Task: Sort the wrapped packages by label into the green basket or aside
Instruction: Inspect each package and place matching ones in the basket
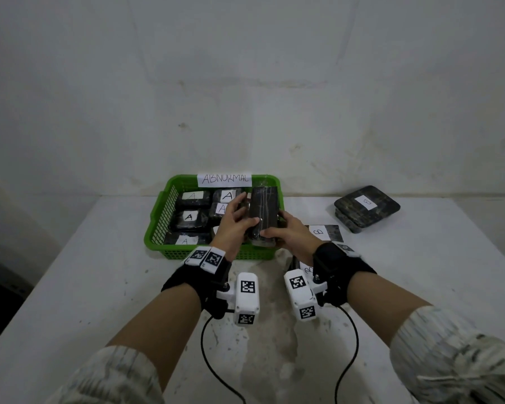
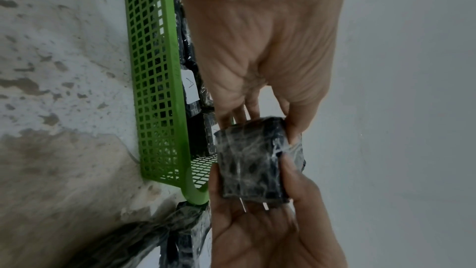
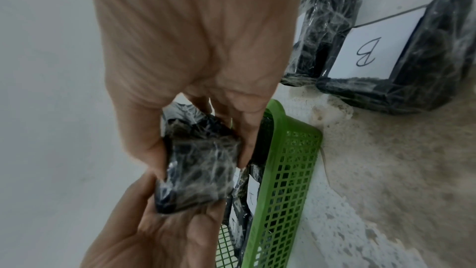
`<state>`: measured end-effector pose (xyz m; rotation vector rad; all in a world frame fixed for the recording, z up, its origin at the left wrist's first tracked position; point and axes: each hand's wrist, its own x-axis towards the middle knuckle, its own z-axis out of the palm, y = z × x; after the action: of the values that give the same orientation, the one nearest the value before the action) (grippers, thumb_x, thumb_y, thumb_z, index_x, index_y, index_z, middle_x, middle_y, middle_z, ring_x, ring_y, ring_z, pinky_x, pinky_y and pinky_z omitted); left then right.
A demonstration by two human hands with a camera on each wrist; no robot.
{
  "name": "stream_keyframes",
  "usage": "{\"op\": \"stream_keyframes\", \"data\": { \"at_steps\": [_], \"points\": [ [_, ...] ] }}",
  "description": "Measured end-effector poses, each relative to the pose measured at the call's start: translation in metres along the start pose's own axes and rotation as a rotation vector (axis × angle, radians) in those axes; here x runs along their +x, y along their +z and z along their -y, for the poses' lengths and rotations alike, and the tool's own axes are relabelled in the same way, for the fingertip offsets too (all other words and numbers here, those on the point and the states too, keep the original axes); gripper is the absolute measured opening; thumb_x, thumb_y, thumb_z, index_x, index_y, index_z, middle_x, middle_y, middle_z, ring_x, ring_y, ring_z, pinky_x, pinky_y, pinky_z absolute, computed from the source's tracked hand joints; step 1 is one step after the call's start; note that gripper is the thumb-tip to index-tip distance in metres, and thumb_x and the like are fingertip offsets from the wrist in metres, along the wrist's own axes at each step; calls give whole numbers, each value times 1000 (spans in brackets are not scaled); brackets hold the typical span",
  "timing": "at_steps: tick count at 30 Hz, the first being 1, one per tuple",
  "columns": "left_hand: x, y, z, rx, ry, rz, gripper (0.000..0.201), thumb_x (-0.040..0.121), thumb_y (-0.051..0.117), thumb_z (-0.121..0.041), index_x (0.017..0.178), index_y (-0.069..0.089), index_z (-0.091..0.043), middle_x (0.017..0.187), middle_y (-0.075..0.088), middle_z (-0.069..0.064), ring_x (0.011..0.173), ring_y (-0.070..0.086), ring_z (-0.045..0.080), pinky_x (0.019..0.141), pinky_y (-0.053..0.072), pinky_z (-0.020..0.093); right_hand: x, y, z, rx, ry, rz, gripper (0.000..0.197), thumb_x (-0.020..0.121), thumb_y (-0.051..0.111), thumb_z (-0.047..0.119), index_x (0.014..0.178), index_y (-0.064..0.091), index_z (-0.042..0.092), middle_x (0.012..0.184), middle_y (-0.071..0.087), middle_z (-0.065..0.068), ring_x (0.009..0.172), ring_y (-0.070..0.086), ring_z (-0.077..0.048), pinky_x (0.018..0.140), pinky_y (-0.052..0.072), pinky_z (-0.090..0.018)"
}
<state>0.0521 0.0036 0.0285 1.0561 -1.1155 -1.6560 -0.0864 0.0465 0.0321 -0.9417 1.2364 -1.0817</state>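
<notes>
Packages (image 1: 191,217) marked "A" fill basket (image 1: 161,217) labelled "ABNORMAL" (image 1: 224,179).

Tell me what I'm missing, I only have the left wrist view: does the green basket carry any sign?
Observer: Yes. In the head view a paper sign on the far rim of the green basket reads ABNORMAL.
Operator: What letter is on the packages outside it?
Observer: The package lying on the table just right of the basket is labelled B.
Operator: And the one being held, any label?
Observer: None visible. In the head view, the held package shows a plain dark face.
</notes>
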Motion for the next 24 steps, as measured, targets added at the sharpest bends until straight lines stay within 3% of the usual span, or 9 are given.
{"op": "stream_keyframes", "data": {
  "at_steps": [2,5,7,10,13,15,18,21,24],
  "points": [
    [-1,3,-1,159,47,-19,54,86,52,13,132,48,-15,131,53,17,118,54,27,97,48,43,1,0,-2,-125,-74,-74,73,79,69,-9,140,35,12,109,59,0,97,61,-14,75,54,-16],
    [-2,9,-7,155,-10,-29,37,95,49,-12,133,48,-13,131,54,12,120,53,26,96,47,39,3,-2,-5,-125,-120,-132,78,79,72,-2,141,29,15,122,50,-2,113,54,-20,87,52,-26],
    [-2,9,-9,86,-107,43,47,94,49,-37,134,48,-12,129,58,10,118,56,25,96,48,40,2,0,0,-42,-112,-151,60,84,68,5,136,40,13,124,49,0,111,55,-17,87,51,-29],
    [2,5,-6,-14,-170,109,70,78,57,-58,131,53,-13,125,62,12,115,60,27,99,46,48,-1,1,12,-36,-147,-136,25,93,56,7,117,62,6,115,55,3,100,56,-7,75,44,-16],
    [5,2,-5,-69,-182,70,50,87,58,-42,126,57,-11,115,66,13,105,64,28,93,49,51,0,-3,18,13,-167,-112,17,93,50,4,94,66,12,110,64,-1,92,60,-6,72,44,-16],
    [6,-1,-5,-67,-187,31,43,90,58,-34,124,57,-7,104,68,10,92,66,24,85,54,43,3,-4,19,37,-169,-138,17,92,51,3,90,61,17,95,67,-1,83,61,-12,72,44,-22],
    [6,0,-3,-51,-152,18,40,92,56,-26,126,55,-5,105,68,9,90,65,20,75,53,33,7,0,18,23,-172,-207,11,93,57,11,102,56,17,87,58,1,73,57,-9,66,43,-21],
    [1,4,-4,-37,-136,60,37,93,53,-19,128,52,-8,117,64,13,102,62,23,84,52,34,8,7,13,64,-105,-158,34,95,57,27,126,51,17,102,60,4,85,58,-5,71,46,-22],
    [-1,7,-6,-52,-135,93,35,93,52,-14,128,52,-10,117,62,13,102,62,22,89,51,34,9,11,12,116,-67,-121,36,96,55,27,131,51,19,108,64,5,93,61,-4,76,50,-25]
  ]
}}
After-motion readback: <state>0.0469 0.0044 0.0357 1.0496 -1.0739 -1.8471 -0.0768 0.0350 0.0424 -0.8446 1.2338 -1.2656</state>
